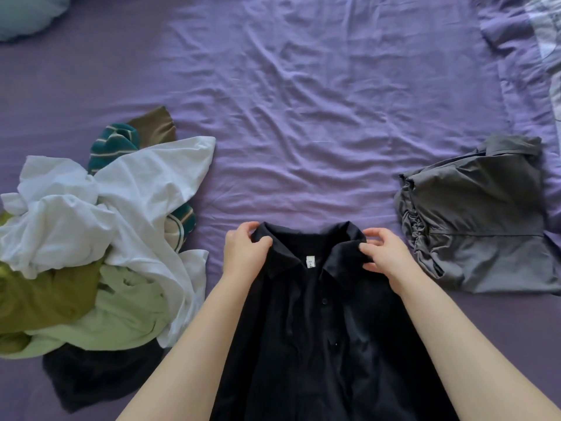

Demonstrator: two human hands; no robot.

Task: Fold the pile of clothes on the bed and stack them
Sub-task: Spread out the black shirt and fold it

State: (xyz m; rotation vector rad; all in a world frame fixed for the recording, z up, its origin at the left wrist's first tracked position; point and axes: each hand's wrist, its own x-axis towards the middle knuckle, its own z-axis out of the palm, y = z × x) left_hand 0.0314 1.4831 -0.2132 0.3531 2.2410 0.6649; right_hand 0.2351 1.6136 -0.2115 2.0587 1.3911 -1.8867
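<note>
Black shirt (318, 329) with a collar, buttons down the front and a small white tag (310, 262) at the neck, lying flat in the lower middle of the frame on the purple bed (303, 101). Left hand (243, 252) pinching the left collar tip, fingers curled round the cloth. Right hand (384, 253) pinching the right collar tip the same way. Messy pile of clothes (91, 238) at the left side: white, light green, olive, teal with stripes, brown, and something dark at the bottom. Folded grey garment (476, 226) at the right side, well apart from the pile. Bottom of the black shirt cut off by the lower edge. Letters on the tag too small to read. Hard to tell how many pieces in the pile. Blue cushion (27, 13) at the upper left, cut off by the edge. Purple pillow (522, 71) at the upper right, partly out of the frame.
</note>
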